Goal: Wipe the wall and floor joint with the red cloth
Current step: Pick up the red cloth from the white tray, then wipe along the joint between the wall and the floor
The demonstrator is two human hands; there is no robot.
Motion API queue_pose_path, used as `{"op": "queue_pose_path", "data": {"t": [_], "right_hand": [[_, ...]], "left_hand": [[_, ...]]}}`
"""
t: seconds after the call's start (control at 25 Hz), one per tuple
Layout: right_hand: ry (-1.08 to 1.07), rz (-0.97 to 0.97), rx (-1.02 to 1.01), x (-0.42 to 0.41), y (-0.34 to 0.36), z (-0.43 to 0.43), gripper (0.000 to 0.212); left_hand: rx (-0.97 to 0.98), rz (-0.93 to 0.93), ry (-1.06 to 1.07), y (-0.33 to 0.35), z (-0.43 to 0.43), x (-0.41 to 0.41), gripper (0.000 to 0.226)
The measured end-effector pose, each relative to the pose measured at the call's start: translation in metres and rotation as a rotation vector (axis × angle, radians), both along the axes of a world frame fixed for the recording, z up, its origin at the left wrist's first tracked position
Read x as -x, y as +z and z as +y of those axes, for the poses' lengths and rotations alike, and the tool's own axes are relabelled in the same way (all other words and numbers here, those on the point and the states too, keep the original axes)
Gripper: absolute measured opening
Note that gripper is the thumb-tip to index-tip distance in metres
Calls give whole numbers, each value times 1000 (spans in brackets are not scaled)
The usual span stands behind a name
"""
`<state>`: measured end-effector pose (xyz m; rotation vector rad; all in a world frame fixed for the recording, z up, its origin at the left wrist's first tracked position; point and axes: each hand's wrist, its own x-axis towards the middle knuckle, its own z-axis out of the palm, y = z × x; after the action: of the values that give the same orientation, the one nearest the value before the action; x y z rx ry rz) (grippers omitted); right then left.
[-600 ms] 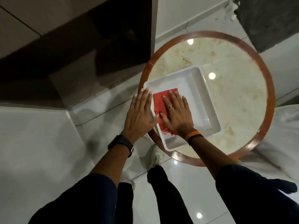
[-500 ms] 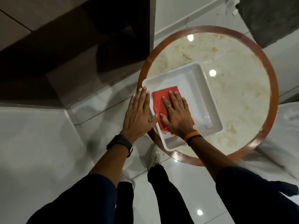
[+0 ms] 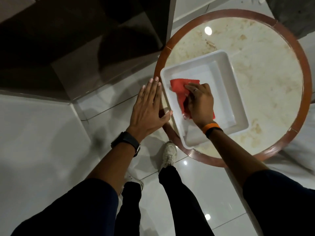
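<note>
Red cloth (image 3: 179, 86) bunches under the curled right hand (image 3: 200, 103), pinched inside the tray (image 3: 238, 92).

Glossy white floor tiles (image 3: 196, 193) fill the lower frame, ceiling lights glinting off them. Upper left, a dark brown tiled wall (image 3: 76, 40) meets the floor. Right of centre stands the round bench (image 3: 272, 74), its marbled cream top ringed in reddish-brown.
</note>
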<state>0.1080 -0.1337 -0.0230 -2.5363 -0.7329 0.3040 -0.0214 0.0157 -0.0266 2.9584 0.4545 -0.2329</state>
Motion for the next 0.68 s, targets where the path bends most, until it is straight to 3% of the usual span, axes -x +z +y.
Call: {"op": "queue_pose_path", "data": {"t": [0.2,0.28,0.44,0.68], "right_hand": [[-106,-161,-381,58,62,25,32],[-64,-106,-469,102,63,46,33],[1,287,-413,202,-3,93,40],[33,815,-200,331,-214,158,44]], "left_hand": [[-50,33,18,0,47,60,103],[-44,78,7,-6,73,101,104],[-108,294,-41,-42,128,195,103],[-167,880,-65,-158,207,314,114]]}}
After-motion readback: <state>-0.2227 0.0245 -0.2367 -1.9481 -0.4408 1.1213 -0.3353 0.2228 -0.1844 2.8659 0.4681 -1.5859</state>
